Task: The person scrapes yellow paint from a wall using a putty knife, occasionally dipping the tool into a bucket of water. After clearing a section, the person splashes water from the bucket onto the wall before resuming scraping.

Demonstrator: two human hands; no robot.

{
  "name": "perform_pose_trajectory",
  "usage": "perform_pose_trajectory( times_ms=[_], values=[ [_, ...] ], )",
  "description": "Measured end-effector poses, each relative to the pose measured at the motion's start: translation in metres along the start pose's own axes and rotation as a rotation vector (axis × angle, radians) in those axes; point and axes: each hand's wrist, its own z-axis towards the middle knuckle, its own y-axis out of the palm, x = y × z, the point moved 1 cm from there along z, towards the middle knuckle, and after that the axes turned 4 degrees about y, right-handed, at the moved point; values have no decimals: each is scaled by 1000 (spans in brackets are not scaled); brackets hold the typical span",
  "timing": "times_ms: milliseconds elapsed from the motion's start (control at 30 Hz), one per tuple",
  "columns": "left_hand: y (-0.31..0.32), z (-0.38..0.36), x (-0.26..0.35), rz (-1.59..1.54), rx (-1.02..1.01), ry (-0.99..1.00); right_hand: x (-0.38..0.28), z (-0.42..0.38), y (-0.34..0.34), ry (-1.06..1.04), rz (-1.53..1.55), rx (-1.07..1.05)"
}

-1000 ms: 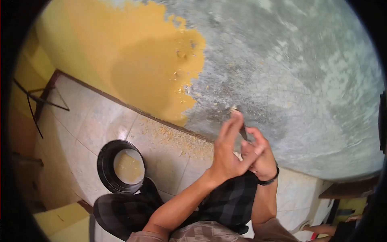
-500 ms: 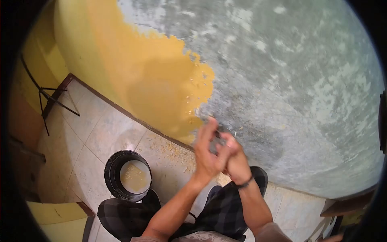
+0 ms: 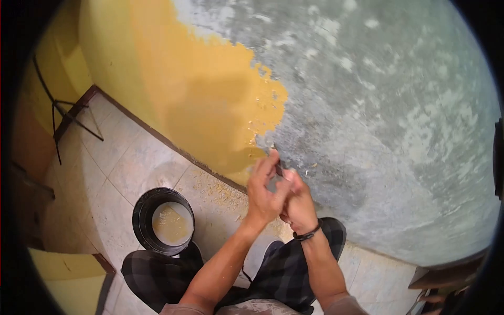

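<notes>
Both of my hands are close together at the lower part of the wall, where yellow paint (image 3: pixel 210 100) meets bare grey plaster (image 3: pixel 367 121). A small dark scraper-like tool (image 3: pixel 279 167) shows between them, its tip near the ragged paint edge. My left hand (image 3: pixel 264 191) is closed on the tool, with a finger reaching along it toward the wall. My right hand (image 3: pixel 299 202), with a dark band at the wrist, is closed round the tool's lower end, which is mostly hidden. Yellow paint flakes (image 3: pixel 223 193) lie on the floor along the wall's foot.
A black bucket (image 3: pixel 140 220) with cloudy liquid and flakes stands on the tiled floor (image 3: pixel 121 163) beside my left knee. A thin black metal stand (image 3: pixel 63 110) is at the far left. A yellow panel edge (image 3: pixel 68 273) shows at the lower left, and dark furniture (image 3: pixel 451 275) at the lower right.
The view has shifted slightly, with the bucket now a little further up and left. My hands remain together at the paint edge, and the dark tool shows more clearly between them.
</notes>
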Motion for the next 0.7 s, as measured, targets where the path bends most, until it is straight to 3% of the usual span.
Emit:
perform_pose_trajectory(
  times_ms=[167,333,400,467,533,567,633,700],
  values=[
    [-13,17,-7,136,115,-5,9,34,20,-170,-35,-1],
    [-22,14,6,97,62,-65,-3,13,29,-87,-40,-11],
    [-14,9,4,-62,34,-55,-2,4,23,-25,48,31],
    [-19,16,-2,26,52,-26,10,29,29,-66,-8,63],
    [-36,26,-21,135,145,28,24,59,42,-154,161,-9],
    [-42,29,-19,133,119,17,3,51,52,-50,-61,-51],
    [-54,43,-12,-32,203,-64,-1,47,55,-18,-5,-66],
    [-52,37,-10,-64,159,-55,3,48,51,-32,20,-112]
  ],
)
